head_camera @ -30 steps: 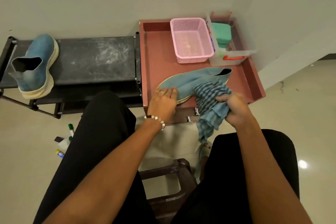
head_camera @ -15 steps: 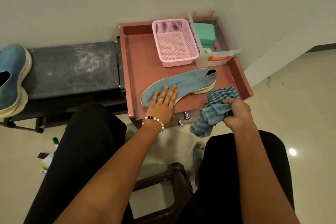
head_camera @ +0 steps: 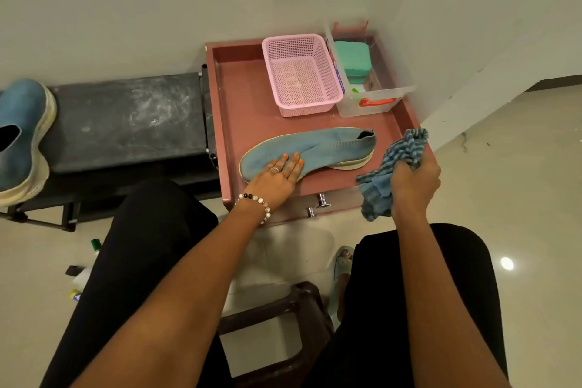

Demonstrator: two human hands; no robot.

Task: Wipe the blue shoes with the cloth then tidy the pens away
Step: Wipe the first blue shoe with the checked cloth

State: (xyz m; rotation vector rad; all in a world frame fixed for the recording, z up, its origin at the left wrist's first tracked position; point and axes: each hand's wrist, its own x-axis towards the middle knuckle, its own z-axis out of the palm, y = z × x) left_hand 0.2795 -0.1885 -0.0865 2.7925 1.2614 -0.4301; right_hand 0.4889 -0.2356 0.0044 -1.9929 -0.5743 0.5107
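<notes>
Head view, single frame, looking down past both forearms.

Item 1: blue shoe [head_camera: 318, 148], lying on its side on the red tray-top cabinet [head_camera: 252, 98]. Long axis runs left to right across the tray, toe at left, collar opening at right.

Item 2: left hand [head_camera: 277, 176], fingers straight and flat, pressing on the toe end of that shoe; it grips nothing.

Item 3: right hand [head_camera: 412, 179], fingers curled round a bunched striped cloth [head_camera: 390, 173], held off the shoe at the tray's near right corner, just beyond the heel end. The cloth's loose end hangs below the tray edge.

Item 4: second blue shoe [head_camera: 22, 135], upright on the dark bench [head_camera: 126, 116], well apart to the far left.

Item 5: pink basket [head_camera: 302, 75] and a clear box [head_camera: 371, 94] holding a green block, at the back of the tray.

Item 6: small bottles or markers [head_camera: 82, 274] on the floor by the left knee; whether these are the pens cannot be told.

Assessment: wiping stage, pens not yet started. The cloth hand lies right of the shoe, nearer the heel; a stroke would likely travel leftward along the long axis toward the pinned toe.
</notes>
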